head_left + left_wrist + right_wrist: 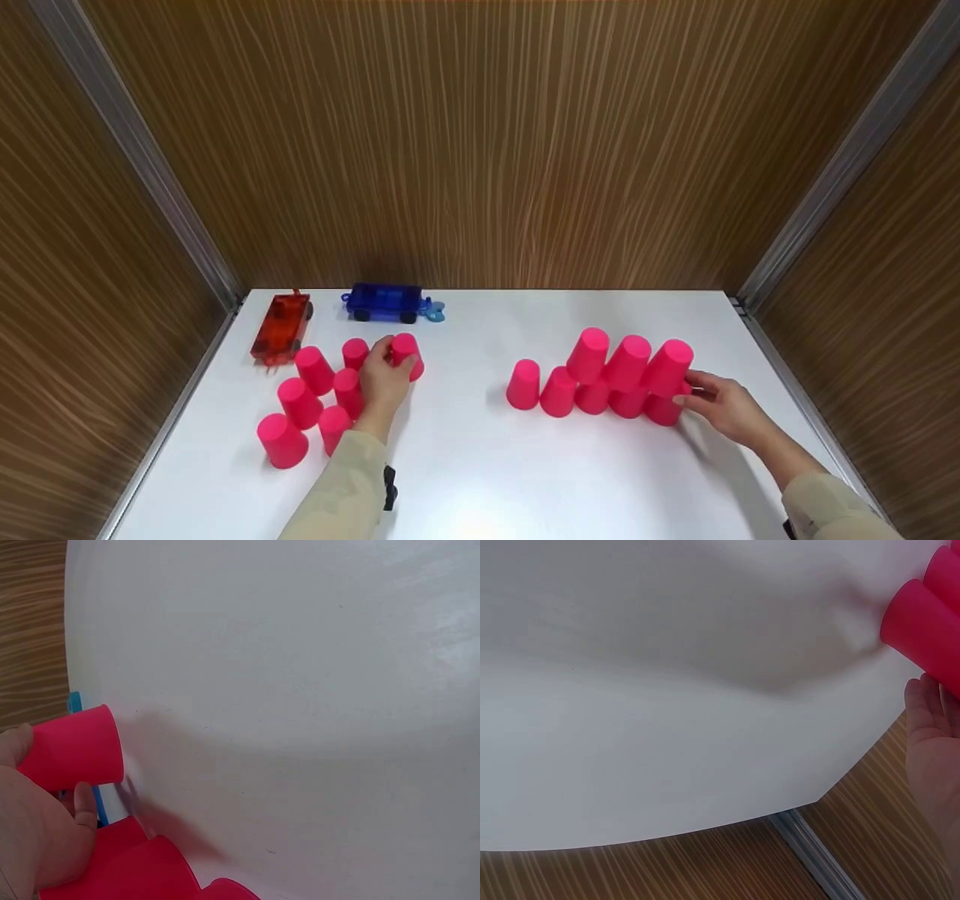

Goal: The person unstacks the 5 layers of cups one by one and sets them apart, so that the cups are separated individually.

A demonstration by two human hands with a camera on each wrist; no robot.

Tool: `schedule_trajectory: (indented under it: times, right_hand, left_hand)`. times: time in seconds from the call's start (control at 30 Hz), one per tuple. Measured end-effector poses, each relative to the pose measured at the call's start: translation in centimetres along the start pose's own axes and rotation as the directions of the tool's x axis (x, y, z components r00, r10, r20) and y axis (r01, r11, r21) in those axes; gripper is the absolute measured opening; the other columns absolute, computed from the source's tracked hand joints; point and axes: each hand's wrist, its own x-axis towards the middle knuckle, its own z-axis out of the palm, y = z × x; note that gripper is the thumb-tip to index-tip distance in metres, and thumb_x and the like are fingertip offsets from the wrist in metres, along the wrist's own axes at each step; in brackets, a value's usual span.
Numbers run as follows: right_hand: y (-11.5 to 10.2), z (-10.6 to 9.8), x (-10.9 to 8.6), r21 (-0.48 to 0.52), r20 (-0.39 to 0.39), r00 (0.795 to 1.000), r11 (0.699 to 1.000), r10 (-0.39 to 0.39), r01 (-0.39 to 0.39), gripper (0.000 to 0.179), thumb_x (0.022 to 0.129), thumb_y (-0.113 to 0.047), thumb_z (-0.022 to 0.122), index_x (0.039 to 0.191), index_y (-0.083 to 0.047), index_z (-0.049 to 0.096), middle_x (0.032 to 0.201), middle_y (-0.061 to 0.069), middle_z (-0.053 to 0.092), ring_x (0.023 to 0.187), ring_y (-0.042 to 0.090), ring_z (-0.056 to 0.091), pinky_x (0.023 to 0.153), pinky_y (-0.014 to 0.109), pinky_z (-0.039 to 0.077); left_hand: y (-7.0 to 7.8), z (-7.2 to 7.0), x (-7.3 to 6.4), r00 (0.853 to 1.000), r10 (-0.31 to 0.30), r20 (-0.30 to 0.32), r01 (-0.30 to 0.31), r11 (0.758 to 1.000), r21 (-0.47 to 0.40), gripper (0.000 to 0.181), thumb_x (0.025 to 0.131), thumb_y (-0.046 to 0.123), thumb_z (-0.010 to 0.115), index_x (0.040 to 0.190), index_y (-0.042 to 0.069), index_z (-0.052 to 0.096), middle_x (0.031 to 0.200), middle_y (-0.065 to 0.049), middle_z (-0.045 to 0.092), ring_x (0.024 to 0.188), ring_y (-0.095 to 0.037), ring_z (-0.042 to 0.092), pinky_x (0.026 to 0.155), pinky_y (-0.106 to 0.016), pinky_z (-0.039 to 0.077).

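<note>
My left hand pinches an upside-down pink cup between thumb and fingers; the left wrist view shows this cup held a little above the white table. Right beside that hand, several more pink cups stand upside down in a loose group, partly covered by the hand and sleeve. On the right, several upside-down cups form a bottom row, with three cups on top toward the right end. My right hand is at this end, its extended fingers and thumb beside the last bottom cup.
A clear red toy car lies at the back left. Near the back edge stands a blue toy car with a light blue piece at its end. Wood-grain panels enclose the white table at the back and sides.
</note>
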Motion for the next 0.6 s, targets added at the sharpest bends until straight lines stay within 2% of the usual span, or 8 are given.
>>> schedule_trajectory:
  times: [0.17, 0.4, 0.5, 0.6]
  right_hand:
    - [0.1, -0.1, 0.1, -0.004, 0.004, 1.000, 1.000, 0.001, -0.001, 0.068, 0.100, -0.028, 0.077, 0.153, 0.007, 0.049, 0.145, 0.031, 0.058, 0.127, 0.049, 0.062, 0.093, 0.034, 0.061]
    - [0.2, -0.1, 0.0, 0.001, 0.007, 1.000, 1.000, -0.003, 0.003, 0.069, 0.100, -0.028, 0.077, 0.153, 0.007, 0.049, 0.145, 0.031, 0.057, 0.127, 0.049, 0.062, 0.093, 0.034, 0.061]
    - [0.1, -0.1, 0.0, 0.007, 0.010, 1.000, 1.000, 0.001, -0.001, 0.069, 0.100, -0.028, 0.077, 0.153, 0.006, 0.049, 0.146, 0.031, 0.057, 0.127, 0.049, 0.062, 0.093, 0.034, 0.061]
    - [0.1, -0.1, 0.0, 0.003, 0.013, 1.000, 1.000, 0.008, -0.008, 0.070, 0.100, -0.029, 0.076, 0.154, 0.006, 0.048, 0.147, 0.031, 0.056, 0.128, 0.049, 0.061, 0.094, 0.035, 0.061]
  left_hand:
    - [0.1, -0.1, -0.1, 1.000, -0.019, 0.010, 0.019, 1.000, -0.005, 0.061, 0.098, 0.005, 0.076, 0.153, 0.000, 0.051, 0.151, -0.023, 0.056, 0.142, -0.039, 0.051, 0.117, -0.047, 0.045]
    - [0.8, 0.0, -0.4, 0.997, -0.075, 0.030, 0.074, 0.997, 0.025, 0.071, 0.099, 0.013, 0.077, 0.161, 0.006, 0.043, 0.163, -0.020, 0.045, 0.152, -0.040, 0.040, 0.118, -0.049, 0.041]
    - [1.6, -0.1, -0.9, 0.998, -0.065, 0.016, 0.064, 0.995, 0.075, 0.076, 0.097, 0.020, 0.080, 0.163, 0.011, 0.042, 0.165, -0.016, 0.043, 0.154, -0.038, 0.037, 0.119, -0.051, 0.040]
    - [2.9, -0.3, -1.7, 1.000, -0.012, -0.005, 0.013, 0.994, 0.112, 0.080, 0.095, 0.025, 0.082, 0.163, 0.013, 0.041, 0.165, -0.014, 0.043, 0.155, -0.036, 0.035, 0.119, -0.050, 0.041]
